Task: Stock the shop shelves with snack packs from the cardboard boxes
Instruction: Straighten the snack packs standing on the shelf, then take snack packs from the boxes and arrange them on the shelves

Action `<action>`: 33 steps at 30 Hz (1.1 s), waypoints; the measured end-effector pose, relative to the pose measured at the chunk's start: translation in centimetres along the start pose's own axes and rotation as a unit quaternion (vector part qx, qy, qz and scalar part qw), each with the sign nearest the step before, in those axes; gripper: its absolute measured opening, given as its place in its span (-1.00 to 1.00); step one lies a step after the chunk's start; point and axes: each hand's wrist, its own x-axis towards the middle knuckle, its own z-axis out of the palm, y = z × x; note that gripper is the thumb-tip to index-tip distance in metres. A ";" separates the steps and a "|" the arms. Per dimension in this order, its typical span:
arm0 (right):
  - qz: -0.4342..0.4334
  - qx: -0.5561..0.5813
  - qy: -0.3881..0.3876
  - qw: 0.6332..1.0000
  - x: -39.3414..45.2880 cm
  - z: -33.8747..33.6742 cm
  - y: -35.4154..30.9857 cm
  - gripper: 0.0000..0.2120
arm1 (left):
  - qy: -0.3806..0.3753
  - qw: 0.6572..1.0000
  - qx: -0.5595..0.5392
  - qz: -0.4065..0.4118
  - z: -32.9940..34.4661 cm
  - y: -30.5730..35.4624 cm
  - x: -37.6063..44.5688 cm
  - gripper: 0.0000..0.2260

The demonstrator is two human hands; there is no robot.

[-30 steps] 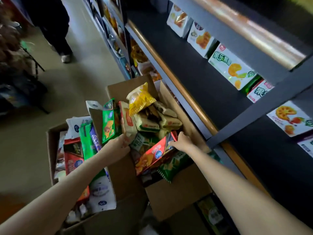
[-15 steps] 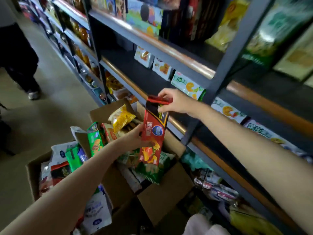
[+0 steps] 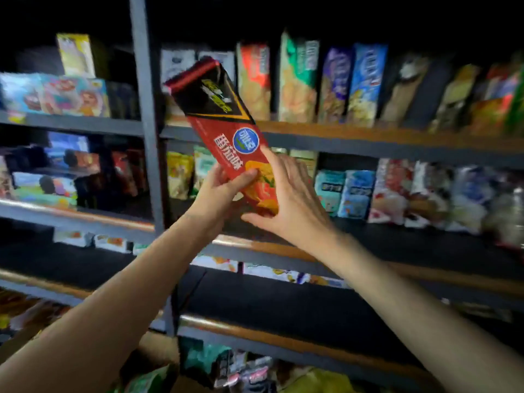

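Note:
A long red and black snack pack [image 3: 224,120] is held up, tilted, in front of the shelves. My left hand [image 3: 219,188] grips its lower end, thumb across the front. My right hand [image 3: 292,199] lies against the pack's lower right side with straight, spread fingers. Behind the pack, the upper shelf [image 3: 354,136] carries a row of upright snack packs. The shelf below it [image 3: 382,239] has packs at the back and dark bare space in front. A corner of a cardboard box [image 3: 158,353] shows at the bottom edge.
A grey upright post [image 3: 147,137] splits the shelving just left of the pack. Lower shelves [image 3: 283,307] are dark, with a few flat packs at the back. More snack bags [image 3: 243,370] lie at the bottom. The left bay holds colourful boxes [image 3: 56,95].
The view has swung up from the boxes to the shelves. The red pack was lifted out of the box to shelf height. My left hand now grips it; my right hand has moved to its lower side.

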 end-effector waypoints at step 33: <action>0.301 -0.227 -0.058 0.924 7.3 -27.1 40.9 -0.06 | -0.228 0.718 0.632 0.183 43.3 -2.2 24.0 -0.52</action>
